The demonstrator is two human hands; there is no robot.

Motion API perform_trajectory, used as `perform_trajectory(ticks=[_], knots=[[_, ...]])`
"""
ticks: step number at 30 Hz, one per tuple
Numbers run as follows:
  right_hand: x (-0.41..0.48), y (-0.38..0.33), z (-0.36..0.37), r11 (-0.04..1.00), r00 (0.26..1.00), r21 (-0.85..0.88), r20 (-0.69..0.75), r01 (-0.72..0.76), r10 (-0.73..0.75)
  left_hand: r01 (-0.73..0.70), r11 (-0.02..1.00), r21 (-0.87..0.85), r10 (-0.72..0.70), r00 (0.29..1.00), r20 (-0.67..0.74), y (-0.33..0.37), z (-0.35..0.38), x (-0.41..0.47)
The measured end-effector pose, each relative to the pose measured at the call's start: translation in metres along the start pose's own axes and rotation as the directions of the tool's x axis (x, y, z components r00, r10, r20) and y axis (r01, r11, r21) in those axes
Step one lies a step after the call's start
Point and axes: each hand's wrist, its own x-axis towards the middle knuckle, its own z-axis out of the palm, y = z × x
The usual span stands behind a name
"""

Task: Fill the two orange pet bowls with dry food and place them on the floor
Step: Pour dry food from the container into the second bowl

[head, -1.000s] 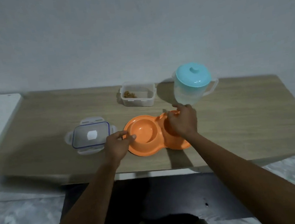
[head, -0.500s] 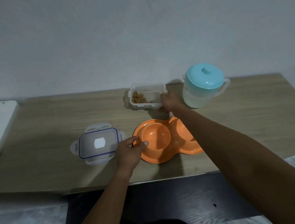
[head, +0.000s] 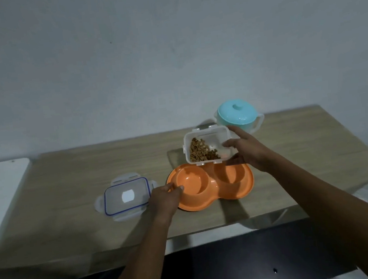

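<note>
Right hand grips the clear food container by its right end, tilted above the orange double bowl; kibble lies inside. Left hand pinches the bowl's left rim. Bowl rests on the wooden table, both wells empty, container lid just beside it.

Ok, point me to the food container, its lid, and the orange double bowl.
food container (head: pixel 204 147), head view: on the kibble inside the tub.
lid (head: pixel 127 195), head view: middle of the clear panel.
orange double bowl (head: pixel 189 181), head view: inside the empty left basin.
</note>
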Motion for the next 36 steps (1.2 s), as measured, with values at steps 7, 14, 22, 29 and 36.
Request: perform_trajectory(ticks=[7,14,22,29,36], knots=[[-0.023,-0.01,-0.012,0.995,0.999,-0.082,-0.001,0.053,-0.053,-0.017,0.999,0.034,0.019,0.998,-0.068,0.004,0.004,-0.012],[-0.038,-0.013,-0.017,0.982,0.993,-0.149,0.038,0.115,-0.11,-0.001,0.999,0.047,0.005,0.998,-0.069,0.003,0.006,-0.014],[-0.04,-0.013,-0.014,0.956,0.982,-0.227,0.074,0.187,-0.175,-0.007,0.999,0.039,0.008,0.999,-0.043,0.0,0.006,-0.008],[-0.037,-0.01,-0.006,0.919,0.961,-0.284,0.086,0.275,-0.262,0.027,1.0,0.006,-0.027,0.999,-0.022,-0.006,0.005,0.003],[-0.033,-0.007,-0.005,0.866,0.943,-0.373,0.114,0.333,-0.314,0.025,0.999,-0.022,-0.025,1.0,-0.019,-0.008,0.005,0.007]])
